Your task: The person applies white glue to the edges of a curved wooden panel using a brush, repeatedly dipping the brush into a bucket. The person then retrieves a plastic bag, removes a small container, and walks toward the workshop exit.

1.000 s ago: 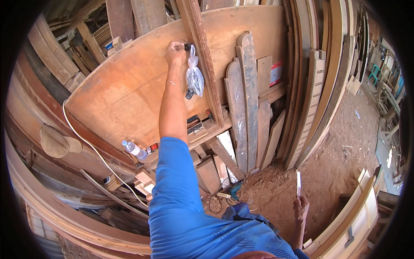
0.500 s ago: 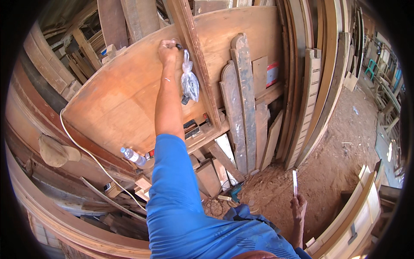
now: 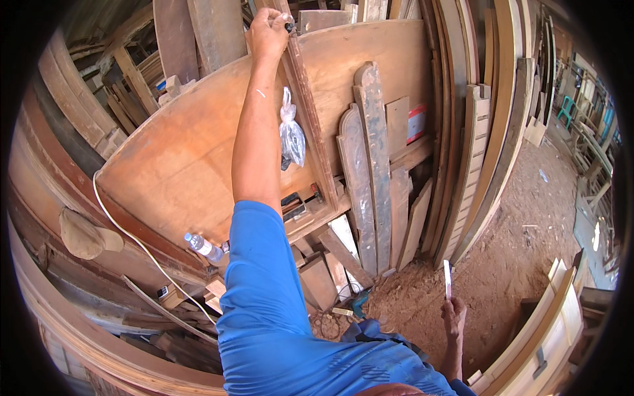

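My left hand [image 3: 267, 32] is raised at the end of my outstretched arm, beside the upper part of a reddish wooden post [image 3: 300, 72]. Its fingers are closed on a small black object [image 3: 288, 28] whose kind I cannot make out. Below it, a knotted clear plastic bag [image 3: 290, 135] with something dark inside hangs by the post, apart from the hand. My right hand [image 3: 454, 315], low on the right, grips a narrow, flat, pale strip [image 3: 447, 280] that points upward. The strip's lower end is hidden in the fist.
Behind the post stands a large curved plywood panel [image 3: 178, 165]. A water bottle [image 3: 203, 247] and a small tray [image 3: 292, 206] rest along its lower ledge. Boards [image 3: 374, 165] lean at centre right; pale planks [image 3: 528, 336] lie lower right. A cap [image 3: 86, 234] hangs left, near a white cable [image 3: 139, 244].
My left hand has risen from beside the bag's top to higher along the post, taking the small black object with it. The right hand has shifted slightly left, still gripping the strip.
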A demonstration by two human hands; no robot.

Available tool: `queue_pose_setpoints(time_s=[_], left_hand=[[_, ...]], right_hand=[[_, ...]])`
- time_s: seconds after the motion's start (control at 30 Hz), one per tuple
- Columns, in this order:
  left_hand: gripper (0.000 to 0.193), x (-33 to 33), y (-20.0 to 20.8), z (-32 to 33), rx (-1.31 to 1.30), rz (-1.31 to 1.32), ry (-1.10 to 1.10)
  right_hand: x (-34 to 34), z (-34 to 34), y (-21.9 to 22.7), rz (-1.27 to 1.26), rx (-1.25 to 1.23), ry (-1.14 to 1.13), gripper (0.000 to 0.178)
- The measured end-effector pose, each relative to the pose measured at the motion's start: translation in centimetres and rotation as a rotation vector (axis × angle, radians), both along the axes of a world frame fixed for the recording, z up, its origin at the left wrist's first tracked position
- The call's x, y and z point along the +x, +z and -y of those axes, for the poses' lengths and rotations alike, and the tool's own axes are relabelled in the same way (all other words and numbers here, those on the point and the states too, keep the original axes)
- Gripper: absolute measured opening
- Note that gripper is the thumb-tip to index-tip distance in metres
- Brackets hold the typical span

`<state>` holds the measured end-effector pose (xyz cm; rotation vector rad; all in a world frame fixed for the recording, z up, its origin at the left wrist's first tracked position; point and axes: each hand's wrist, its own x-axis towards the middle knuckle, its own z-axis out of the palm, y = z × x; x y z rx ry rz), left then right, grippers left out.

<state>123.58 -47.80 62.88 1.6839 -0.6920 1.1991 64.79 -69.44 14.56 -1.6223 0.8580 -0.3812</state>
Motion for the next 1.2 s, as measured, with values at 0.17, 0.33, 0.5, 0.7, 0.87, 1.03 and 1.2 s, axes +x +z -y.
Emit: queue_pose_setpoints(time_s=[0.17,0.33,0.5,0.7,0.87,1.03,1.2], left_hand=[[0.017,0.4,-0.5,-1.6,0.053,-0.032,0.112],[0.034,-1.0,-8.2,-4.2,-0.122,-0.163,0.110],[0.092,5.8,-20.6,-7.8,0.382,-0.546,0.202],[0.033,4.6,-19.8,-6.1,0.368,-0.773,0.206],[0.035,3.4,-15.1,-6.7,0.038,-0.612,0.065],[0.034,-1.0,-12.8,-6.7,0.109,-0.556,-0.235],[0.026,-12.0,-21.4,-2.3,0.387,-0.606,-0.715]], right_hand=[[0.0,-0.3,-1.4,0.058,0.001,0.021,0.021],[-1.5,-0.6,-0.9,0.105,0.075,-0.068,0.021],[-1.9,-0.5,-2.2,0.090,0.041,-0.059,0.023],[-1.4,0.2,-1.5,0.015,-0.050,0.013,0.027],[-0.3,-0.3,0.5,0.057,0.008,0.043,0.031],[1.5,-1.9,3.7,0.217,-0.025,-0.003,0.033],[4.5,-1.9,6.6,0.227,-0.104,0.016,0.031]])
